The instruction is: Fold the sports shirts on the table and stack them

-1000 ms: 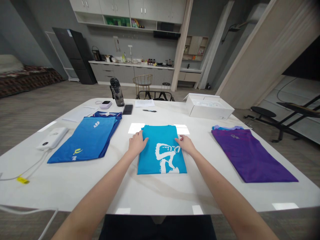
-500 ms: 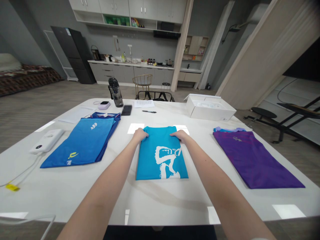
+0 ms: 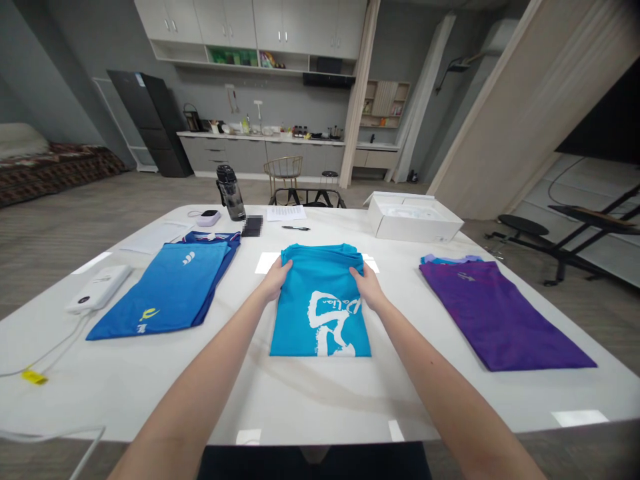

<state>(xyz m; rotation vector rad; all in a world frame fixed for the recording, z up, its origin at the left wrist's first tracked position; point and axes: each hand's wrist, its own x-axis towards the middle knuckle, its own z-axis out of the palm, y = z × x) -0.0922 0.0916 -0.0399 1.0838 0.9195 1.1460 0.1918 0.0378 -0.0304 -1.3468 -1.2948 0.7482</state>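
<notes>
A folded turquoise shirt with a white print lies in the middle of the white table. Its far end is lifted a little and shows several fabric edges. My left hand grips the far left corner, thumb on top. The far right corner is held by my right hand, also with the thumb on top and the other fingers partly hidden behind the cloth. Folded blue shirts lie to the left, and a folded purple shirt lies on top of other folded cloth to the right.
Behind the shirts stand a dark bottle and an open white box. A pen, a paper sheet and a small dark item lie at the back. At the left is a white power bank with a cable.
The far end of the turquoise shirt has risen and its layers now show. Both hands have taken hold further round the corners. The view has shifted slightly.
</notes>
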